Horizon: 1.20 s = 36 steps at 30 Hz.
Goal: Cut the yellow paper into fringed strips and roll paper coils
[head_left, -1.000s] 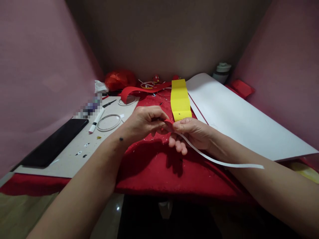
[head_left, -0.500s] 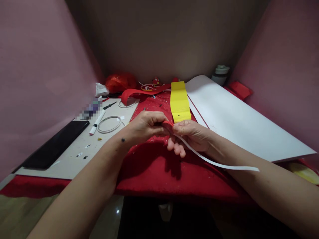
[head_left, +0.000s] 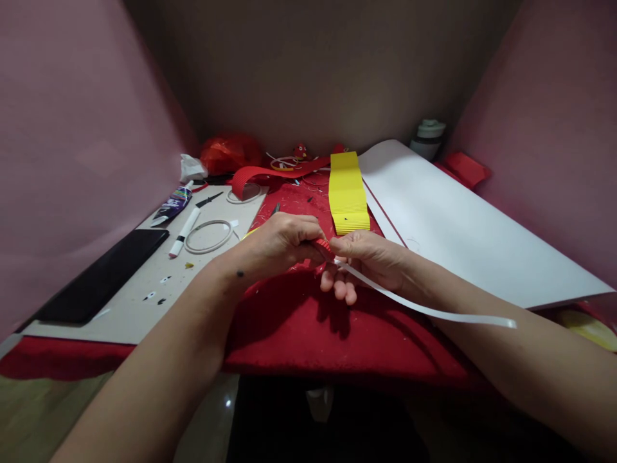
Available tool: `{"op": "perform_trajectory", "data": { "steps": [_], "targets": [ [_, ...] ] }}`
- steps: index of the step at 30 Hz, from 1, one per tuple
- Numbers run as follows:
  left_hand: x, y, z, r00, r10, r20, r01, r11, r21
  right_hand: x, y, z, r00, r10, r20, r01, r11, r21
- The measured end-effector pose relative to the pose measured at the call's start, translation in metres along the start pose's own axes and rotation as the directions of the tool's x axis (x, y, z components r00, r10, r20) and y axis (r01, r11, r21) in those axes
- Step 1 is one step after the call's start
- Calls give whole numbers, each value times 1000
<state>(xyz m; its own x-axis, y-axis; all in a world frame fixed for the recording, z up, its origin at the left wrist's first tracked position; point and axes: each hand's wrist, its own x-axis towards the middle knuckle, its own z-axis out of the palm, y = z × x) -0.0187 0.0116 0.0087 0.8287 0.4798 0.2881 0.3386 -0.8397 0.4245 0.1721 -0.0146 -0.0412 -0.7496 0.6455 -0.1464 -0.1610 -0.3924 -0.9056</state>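
My left hand (head_left: 282,243) is closed in a pinch on a small red corrugated piece (head_left: 324,247), held just above the red cloth (head_left: 299,321). Touching it from the right, my right hand (head_left: 369,259) pinches the end of a long white strip (head_left: 424,310). That strip trails off to the right over my right forearm. The two hands meet at the red piece, thumb tips close together. Just behind them lies a yellow corrugated strip (head_left: 348,193).
A large white sheet (head_left: 463,231) covers the right side. On the left board lie a black tablet (head_left: 101,276), a marker (head_left: 186,230), a glue tube (head_left: 172,204) and a white ring (head_left: 209,236). A red corrugated band (head_left: 270,173), red bag (head_left: 230,153) and bottle (head_left: 427,138) stand at the back.
The hands stay together on the red piece with small finger shifts. The free end of the white strip has swung slightly to the right.
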Motion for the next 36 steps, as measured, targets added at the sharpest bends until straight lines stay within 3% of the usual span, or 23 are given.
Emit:
{"op": "perform_trajectory", "data": {
  "steps": [6,10,14,22,30,36],
  "targets": [
    [1,-1,1,999,-38,-35,37,999,-31,1,-3,5,999,-4,-45,5,999,31],
    [2,-2,-3,988,-157,-7,151,962,-229,-3,-7,8,996,-79,-37,81,994,66],
    [4,0,-4,980,-200,14,189,899,-395,-4,-8,8,992,-119,-28,121,990,70],
    [4,0,-1,986,-157,-49,136,946,-294,-2,-6,4,994,-105,6,104,993,46],
    [1,1,-2,975,-219,-32,208,956,-205,-3,-7,3,997,-64,-49,66,997,27],
    [0,0,-1,974,-227,-21,217,951,-220,-1,-3,-3,997,-79,-9,80,994,69]
  ]
}}
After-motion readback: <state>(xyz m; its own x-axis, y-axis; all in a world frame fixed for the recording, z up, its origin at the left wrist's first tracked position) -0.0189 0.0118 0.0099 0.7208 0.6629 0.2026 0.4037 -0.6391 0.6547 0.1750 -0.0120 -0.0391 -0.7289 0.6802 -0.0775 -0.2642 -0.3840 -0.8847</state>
